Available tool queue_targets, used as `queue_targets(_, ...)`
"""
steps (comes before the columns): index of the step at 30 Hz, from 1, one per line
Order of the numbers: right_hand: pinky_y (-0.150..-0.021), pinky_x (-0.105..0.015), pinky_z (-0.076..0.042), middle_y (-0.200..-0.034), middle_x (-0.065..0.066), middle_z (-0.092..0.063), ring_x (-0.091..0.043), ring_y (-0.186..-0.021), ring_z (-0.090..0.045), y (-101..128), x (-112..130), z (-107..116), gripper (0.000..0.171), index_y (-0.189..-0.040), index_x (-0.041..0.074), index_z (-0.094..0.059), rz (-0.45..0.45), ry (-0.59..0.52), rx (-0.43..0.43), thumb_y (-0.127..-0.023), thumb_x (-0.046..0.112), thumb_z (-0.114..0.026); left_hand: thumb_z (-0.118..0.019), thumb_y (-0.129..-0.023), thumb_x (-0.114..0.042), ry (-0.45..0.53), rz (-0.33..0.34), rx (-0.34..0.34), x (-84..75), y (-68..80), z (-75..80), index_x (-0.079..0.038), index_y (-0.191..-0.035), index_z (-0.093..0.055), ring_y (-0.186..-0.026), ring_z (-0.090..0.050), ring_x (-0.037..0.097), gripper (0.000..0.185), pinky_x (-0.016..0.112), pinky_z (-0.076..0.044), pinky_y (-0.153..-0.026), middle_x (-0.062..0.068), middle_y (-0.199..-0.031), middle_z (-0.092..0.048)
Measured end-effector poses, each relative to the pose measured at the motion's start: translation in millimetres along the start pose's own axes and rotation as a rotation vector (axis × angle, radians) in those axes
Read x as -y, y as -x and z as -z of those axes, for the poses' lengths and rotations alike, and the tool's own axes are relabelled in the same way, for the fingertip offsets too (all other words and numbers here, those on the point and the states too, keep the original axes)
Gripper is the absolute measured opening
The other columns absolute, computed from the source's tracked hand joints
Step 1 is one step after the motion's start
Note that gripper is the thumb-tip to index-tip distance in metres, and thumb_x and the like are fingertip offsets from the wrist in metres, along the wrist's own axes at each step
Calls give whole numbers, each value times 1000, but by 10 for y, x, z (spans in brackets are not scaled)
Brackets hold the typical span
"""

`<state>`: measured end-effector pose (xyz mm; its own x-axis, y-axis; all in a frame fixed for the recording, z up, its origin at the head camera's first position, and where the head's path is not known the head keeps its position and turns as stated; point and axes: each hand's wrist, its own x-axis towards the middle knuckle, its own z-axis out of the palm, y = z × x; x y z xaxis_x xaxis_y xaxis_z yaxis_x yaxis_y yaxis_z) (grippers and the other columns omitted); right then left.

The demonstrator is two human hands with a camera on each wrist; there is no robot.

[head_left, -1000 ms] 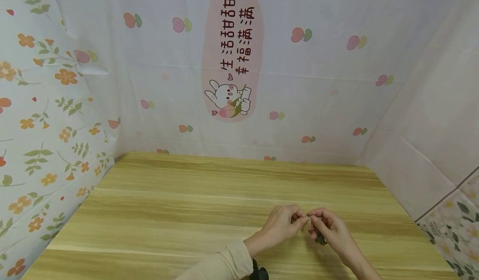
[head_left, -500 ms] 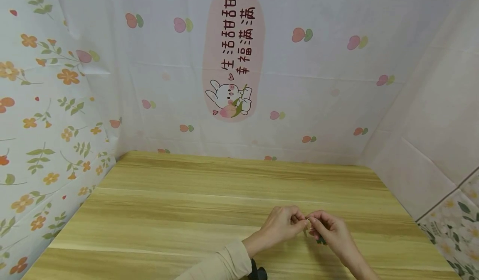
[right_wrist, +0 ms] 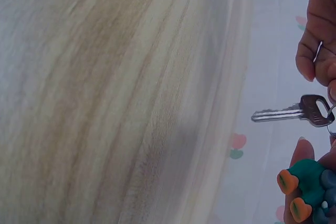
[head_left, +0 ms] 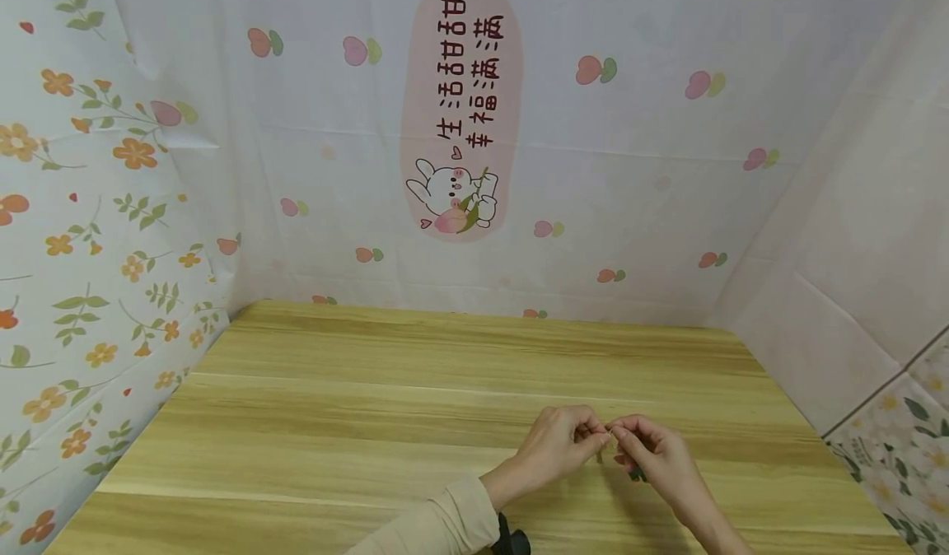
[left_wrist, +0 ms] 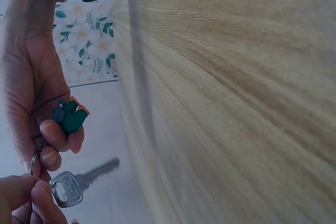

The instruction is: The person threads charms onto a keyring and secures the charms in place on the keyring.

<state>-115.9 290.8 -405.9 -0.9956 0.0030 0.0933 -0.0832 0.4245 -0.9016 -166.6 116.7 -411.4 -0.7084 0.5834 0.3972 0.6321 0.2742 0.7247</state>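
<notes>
Fingertips of both hands meet just above the worktop (head_left: 445,390), near its front right part. The left hand (head_left: 558,444) pinches a thin key ring (left_wrist: 37,157) between thumb and forefinger, so the silver key (left_wrist: 68,188) dangles free with its blade pointing away from the fingers; such a fine pinch suits working the key along the ring's coil. The right hand (head_left: 656,454) has its fingertips on the same ring while its curled lower fingers tuck a green charm (right_wrist: 310,182) with orange tips against the palm, probably to keep it from swinging. Both hands hover a little over the wood instead of resting on it, leaving the key room to hang. From the head camera the key, ring and charm are nearly lost between the fingers, only a dark speck showing under the right hand. The wrist views show them plainly: the left one the key's head at the ring, the right one the whole blade and the charm's orange feet. Around the worktop stand flowered and fruit-printed sheets (head_left: 667,168).
</notes>
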Motion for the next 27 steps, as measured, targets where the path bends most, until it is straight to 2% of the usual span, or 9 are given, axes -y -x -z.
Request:
queue_targets(4,-66,-28,-55,-69,-1,-57,-9,-59,-55,-5,-2,8,21,-101,-7,-60,28,19,5,-96,12,-53,-63,-90,-16,-13,5,5,-9,-1,7,-8,-84,-67,-52,-42,-10,10,8,-39,-47,-6,-69,-64)
queue_targets(9,-55,-24,-52,-70,-2,-59,-10,-56,-54,2,-40,-4,12,-97,-6,-61,188,91,16,-94,4,-54,-65,-90,-19,-33,41,26,-24,-2,25,-9,-80,-68,-50,-40,-10,14,9,-37,-45,-8,-66,-62)
queue_targets(12,-53,-23,-50,-66,-1,-57,-9,-54,-52,7,-44,-17,11,-96,-5,-61,238,110,13,-93,2,-54,-65,-90,-19,-36,45,31,-24,0,25,-9,-79,-68,-48,-40,-10,15,9,-37,-44,-7,-64,-62)
queue_targets(16,-57,-25,-52,-65,-1,-56,-8,-53,-51,-2,-35,-21,12,-97,-6,-61,206,105,5,-94,4,-54,-65,-89,-17,-26,40,23,-22,2,17,-9,-82,-68,-50,-41,-10,11,8,-38,-45,-8,-65,-61)
queue_targets(23,-65,-26,-55,-71,-1,-57,-10,-57,-53,-18,10,-10,19,-101,-6,-61,30,59,-15,-95,11,-54,-65,-89,-18,-39,-7,-21,-22,12,8,-11,-80,-67,-51,-39,-11,11,8,-37,-46,-9,-64,-60)
queue_targets(25,-66,-26,-55,-71,-1,-57,-9,-57,-53,-18,14,-8,19,-100,-6,-61,21,54,-16,-95,12,-54,-66,-89,-18,-45,-19,-28,-21,15,8,-11,-80,-67,-52,-39,-11,11,8,-36,-46,-9,-64,-60)
queue_targets(27,-65,-25,-54,-70,-1,-57,-8,-56,-52,-12,12,-10,17,-98,-5,-61,59,65,-14,-95,11,-54,-66,-89,-18,-50,-21,-21,-21,19,13,-11,-80,-67,-52,-39,-11,11,7,-37,-46,-8,-65,-60)
